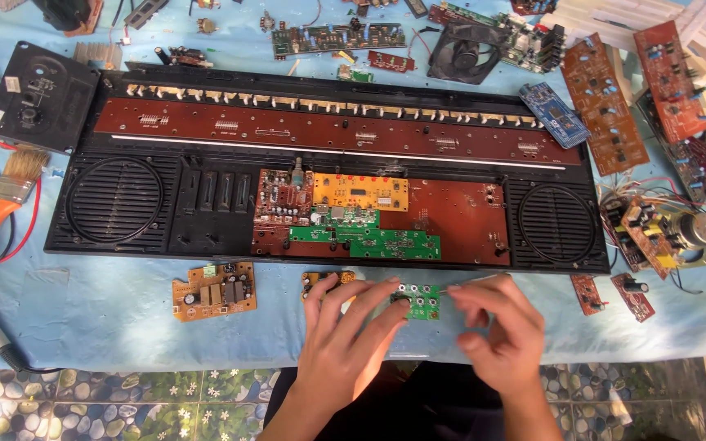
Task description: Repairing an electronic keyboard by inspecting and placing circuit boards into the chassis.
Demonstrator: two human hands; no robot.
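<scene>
**Your hands and what you wear**

You work with two bare hands: your left hand (345, 339) and your right hand (500, 331) carry no gloves, rings, watch or bands. Your forearms are uncovered as far as they show, with no sleeve reaching the wrists. Your nails are short and plain. Below your hands, you wear dark, black-looking clothing over your lap; its cut cannot be made out.

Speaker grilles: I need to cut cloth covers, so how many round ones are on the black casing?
2. One round grille sits at the left end of the black casing, the other at its right end. None looks hidden.
</scene>
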